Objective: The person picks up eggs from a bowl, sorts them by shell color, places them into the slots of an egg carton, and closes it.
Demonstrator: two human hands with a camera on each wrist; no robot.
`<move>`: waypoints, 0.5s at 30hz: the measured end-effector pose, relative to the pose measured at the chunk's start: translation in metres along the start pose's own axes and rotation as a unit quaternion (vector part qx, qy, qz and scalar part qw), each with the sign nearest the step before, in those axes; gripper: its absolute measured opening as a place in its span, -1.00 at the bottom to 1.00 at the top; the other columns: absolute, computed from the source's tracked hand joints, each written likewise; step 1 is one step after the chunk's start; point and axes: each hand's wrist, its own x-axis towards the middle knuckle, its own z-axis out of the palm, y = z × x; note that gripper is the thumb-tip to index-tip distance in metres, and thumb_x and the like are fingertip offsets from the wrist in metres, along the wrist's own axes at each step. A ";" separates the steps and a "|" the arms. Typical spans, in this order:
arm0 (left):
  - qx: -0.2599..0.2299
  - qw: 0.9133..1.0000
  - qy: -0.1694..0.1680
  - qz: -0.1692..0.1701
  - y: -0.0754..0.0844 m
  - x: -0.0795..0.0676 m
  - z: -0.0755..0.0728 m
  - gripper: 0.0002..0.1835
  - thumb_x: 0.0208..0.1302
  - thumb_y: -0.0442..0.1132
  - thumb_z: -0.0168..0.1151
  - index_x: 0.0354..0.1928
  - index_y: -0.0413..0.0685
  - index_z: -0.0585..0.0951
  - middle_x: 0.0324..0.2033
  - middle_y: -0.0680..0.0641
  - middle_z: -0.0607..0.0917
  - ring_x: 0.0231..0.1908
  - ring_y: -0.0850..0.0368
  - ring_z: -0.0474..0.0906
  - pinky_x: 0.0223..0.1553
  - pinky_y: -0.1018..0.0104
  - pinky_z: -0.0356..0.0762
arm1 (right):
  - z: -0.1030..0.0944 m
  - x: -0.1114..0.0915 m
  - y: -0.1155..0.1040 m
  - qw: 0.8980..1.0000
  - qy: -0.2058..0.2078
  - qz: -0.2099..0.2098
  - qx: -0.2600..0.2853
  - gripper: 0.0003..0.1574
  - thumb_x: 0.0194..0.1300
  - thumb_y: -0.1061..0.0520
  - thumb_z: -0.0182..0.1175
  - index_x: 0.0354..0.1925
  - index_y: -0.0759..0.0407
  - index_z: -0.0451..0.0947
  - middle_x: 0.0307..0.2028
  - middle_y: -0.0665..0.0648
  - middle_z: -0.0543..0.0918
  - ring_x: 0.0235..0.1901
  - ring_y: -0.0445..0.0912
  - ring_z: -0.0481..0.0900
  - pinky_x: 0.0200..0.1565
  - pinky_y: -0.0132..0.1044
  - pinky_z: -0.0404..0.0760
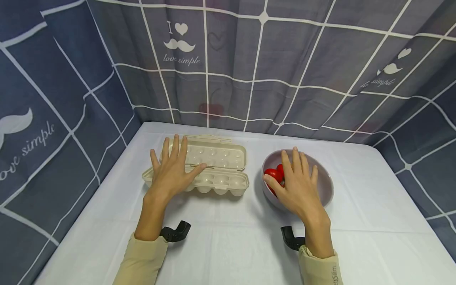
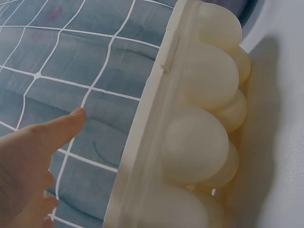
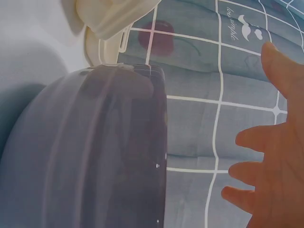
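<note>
The left hand is hovering, grip spread, over an open egg carton on the tabletop; the right hand, also spread, is hovering above a bowl where red tomatoes are lying.

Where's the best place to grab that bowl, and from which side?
Probably the right rim of the bowl, coming in from the right, thumb inside and fingers under the edge. It stands upright, its wall curving inward below the rim, which should give fingers room, and the visible tomatoes lie on the left, out of the thumb's way.
</note>
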 end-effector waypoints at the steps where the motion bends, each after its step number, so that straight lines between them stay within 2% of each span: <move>1: -0.004 1.000 0.005 0.002 0.000 0.000 0.000 0.07 0.30 0.47 -0.11 0.58 -0.02 -0.22 0.54 -0.15 -0.26 0.49 -0.11 -0.56 0.28 -0.35 -0.69 | 0.000 0.000 0.000 1.000 0.000 -0.001 0.003 0.07 0.37 -0.45 -0.03 0.53 0.18 0.04 0.53 0.32 -0.10 0.47 0.28 -0.17 0.30 0.44 -0.30; 6: -0.036 0.999 0.030 -0.001 0.000 -0.001 -0.003 0.10 0.29 0.48 -0.10 0.57 -0.06 -0.23 0.55 -0.12 -0.21 0.50 -0.07 -0.49 0.33 -0.28 -0.63 | 0.001 0.001 0.001 0.999 0.008 -0.011 0.032 -0.03 0.44 -0.36 -0.06 0.54 0.14 0.03 0.53 0.30 -0.09 0.48 0.27 -0.18 0.30 0.43 -0.34; 9: -0.069 0.997 0.038 -0.019 0.000 -0.001 -0.006 0.11 0.29 0.49 -0.10 0.57 -0.06 -0.26 0.55 -0.11 -0.21 0.51 -0.07 -0.46 0.35 -0.26 -0.59 | 0.000 0.002 0.001 0.996 0.028 -0.030 0.080 -0.11 0.49 -0.25 -0.01 0.54 0.15 0.02 0.54 0.26 -0.06 0.49 0.23 -0.15 0.33 0.40 -0.26; 12: -0.099 0.993 0.052 -0.039 -0.001 0.000 -0.010 0.11 0.30 0.47 -0.09 0.56 -0.10 -0.25 0.55 -0.13 -0.19 0.51 -0.11 -0.40 0.37 -0.28 -0.50 | -0.001 0.004 0.000 0.983 0.064 -0.057 0.160 -0.17 0.49 -0.04 0.08 0.53 0.19 0.04 0.52 0.21 0.05 0.49 0.15 -0.03 0.39 0.25 -0.10; 15: -0.123 0.989 0.062 -0.054 -0.006 0.000 -0.014 0.10 0.32 0.43 -0.06 0.56 -0.15 -0.23 0.54 -0.18 -0.17 0.51 -0.17 -0.36 0.37 -0.31 -0.42 | -0.001 0.006 -0.001 0.963 0.098 -0.074 0.241 -0.21 0.45 0.14 0.15 0.51 0.22 0.09 0.48 0.17 0.18 0.43 0.09 0.16 0.39 -0.01 0.16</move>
